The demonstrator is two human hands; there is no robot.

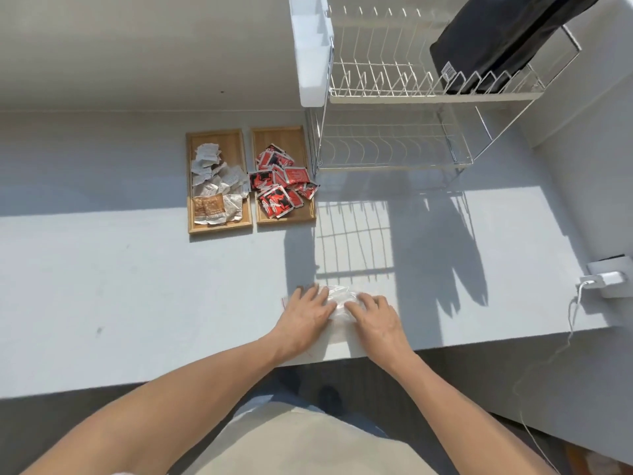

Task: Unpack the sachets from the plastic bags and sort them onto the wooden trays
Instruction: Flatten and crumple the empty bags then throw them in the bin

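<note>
A clear plastic bag (337, 298) lies flat on the white counter near its front edge. My left hand (306, 311) rests palm down on its left side, and my right hand (375, 311) presses its right side, fingers spread. Whether the bag holds anything I cannot tell. Two wooden trays stand side by side further back. The left tray (219, 228) holds several white and silver sachets and two brown ones (207, 207). The right tray (284, 135) holds a pile of red and black sachets (282, 181), some hanging over its edges.
A two-tier wire dish rack (411, 97) stands at the back right, with a black bag (496, 46) on its upper tier. A white charger (608, 279) with a cable sits at the counter's right edge. The rack casts a shadow across the counter.
</note>
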